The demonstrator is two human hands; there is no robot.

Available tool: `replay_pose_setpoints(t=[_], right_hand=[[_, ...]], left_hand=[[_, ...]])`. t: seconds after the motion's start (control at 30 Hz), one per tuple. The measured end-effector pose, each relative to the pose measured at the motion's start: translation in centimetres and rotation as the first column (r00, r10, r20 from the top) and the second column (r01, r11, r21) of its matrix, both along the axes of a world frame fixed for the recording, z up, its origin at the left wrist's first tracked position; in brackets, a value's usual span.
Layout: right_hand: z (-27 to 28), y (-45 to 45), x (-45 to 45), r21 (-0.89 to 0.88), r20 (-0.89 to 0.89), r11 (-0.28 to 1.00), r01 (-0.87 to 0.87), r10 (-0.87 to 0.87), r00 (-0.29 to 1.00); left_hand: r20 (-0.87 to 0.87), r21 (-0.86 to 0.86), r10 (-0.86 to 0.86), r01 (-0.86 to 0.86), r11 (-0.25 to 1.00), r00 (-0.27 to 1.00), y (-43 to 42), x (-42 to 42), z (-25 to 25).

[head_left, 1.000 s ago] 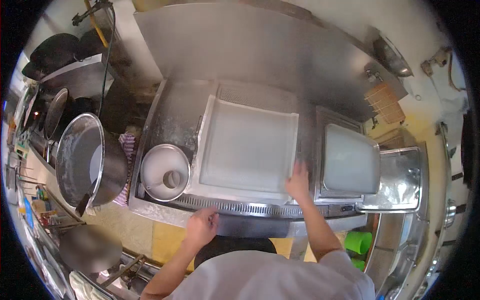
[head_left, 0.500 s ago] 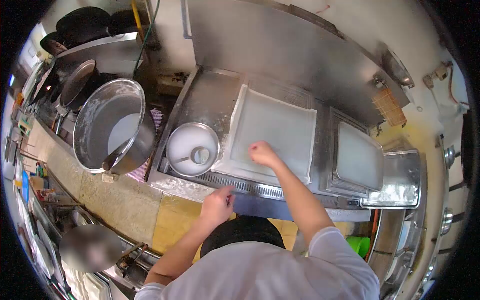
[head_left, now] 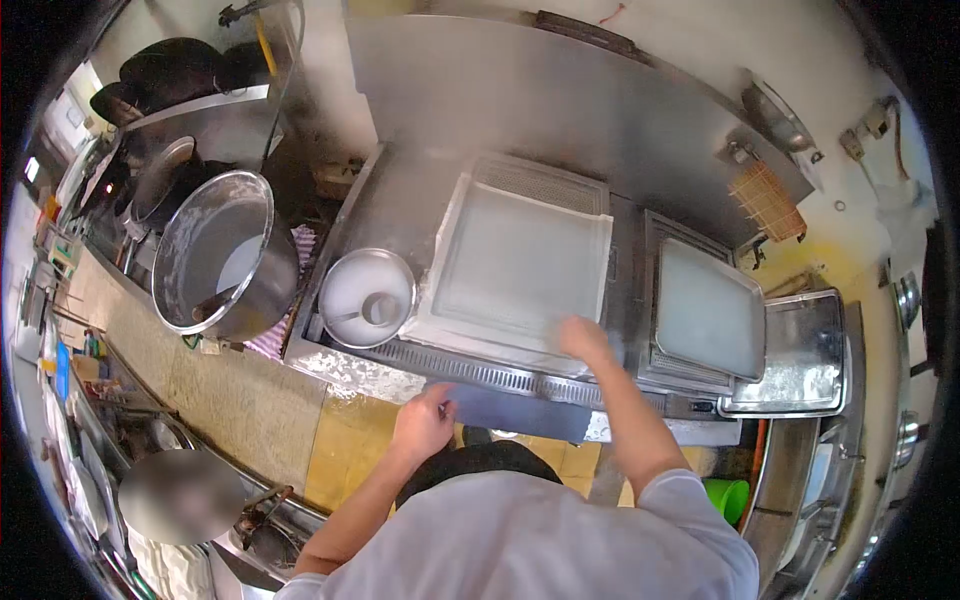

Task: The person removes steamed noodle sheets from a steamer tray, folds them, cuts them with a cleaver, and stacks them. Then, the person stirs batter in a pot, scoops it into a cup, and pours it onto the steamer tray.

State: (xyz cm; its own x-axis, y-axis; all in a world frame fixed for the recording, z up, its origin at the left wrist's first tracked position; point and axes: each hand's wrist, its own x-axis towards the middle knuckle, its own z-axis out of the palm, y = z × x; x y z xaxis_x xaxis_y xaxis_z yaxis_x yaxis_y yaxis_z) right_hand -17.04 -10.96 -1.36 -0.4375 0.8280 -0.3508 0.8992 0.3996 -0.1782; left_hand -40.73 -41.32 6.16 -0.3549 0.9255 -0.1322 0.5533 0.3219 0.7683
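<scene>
Steel panelling (head_left: 560, 110) is backing the kitchen's metal worktop (head_left: 400, 205), which is spreading before you. Items, left to right:

Dark woks (head_left: 175, 70): standing at the far upper left.

Large metal pot (head_left: 275, 290): holding whitish liquid; a dark handle (head_left: 218, 302) is leaning over its near rim.

Striped cloth (head_left: 268, 342): hanging just beside the pot.

Round steel basin (head_left: 327, 275): resting at the worktop's left end, holding white liquid and a metal cup (head_left: 380, 308) with a handle.

Your left hand (head_left: 425, 422): hovering at the worktop's front edge, its fingers curling loosely inward; whether they are gripping anything cannot be told.

White cloth sheet (head_left: 520, 260): lying flat in the middle, covering most of a perforated plate (head_left: 545, 185), which is showing behind it.

Your right hand (head_left: 583, 340): curling over the sheet's near right corner, blurring; whether it is touching or pinching the cloth cannot be told.

Rounded tray (head_left: 764, 330): sitting right of the sheet, carrying a pale layer.

Green container (head_left: 728, 498): standing below the worktop's right end.

Woven rack (head_left: 768, 200): hanging against the panelling.

Shiny metal pan (head_left: 800, 350): lying at far right, partly beneath the rounded tray.
</scene>
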Motion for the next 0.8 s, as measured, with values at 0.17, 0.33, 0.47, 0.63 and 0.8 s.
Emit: replay_pose_setpoints(t=[0.17,0.33,0.47,0.63,0.8], right_hand=[[2.3,-1.6,8.5,0.049,-0.257,0.996,0.078,-0.063,0.964],[4.9,-7.4,7.8,-0.066,-0.463,0.982,0.179,-0.189,0.866],[6.5,-12.7,2.9,-0.106,-0.509,0.993,0.047,-0.095,0.855],[8.8,-16.8,-5.5,-0.113,-0.639,0.938,-0.327,0.183,0.747],[13.4,-20.1,-16.9,-0.015,-0.705,0.870,-0.494,0.341,0.622]], left_hand=[[-0.027,0.015,-0.020,0.020,1.000,0.999,1.5,3.3,0.6],[-0.033,0.045,-0.057,0.059,0.997,0.998,2.1,4.7,1.7],[-0.135,0.120,-0.084,0.101,0.988,0.987,1.7,3.4,1.2],[-0.091,0.178,-0.016,0.032,0.984,0.996,0.3,-0.1,2.7],[-0.067,0.282,0.175,-0.150,0.948,0.982,-4.4,-8.2,5.2]])
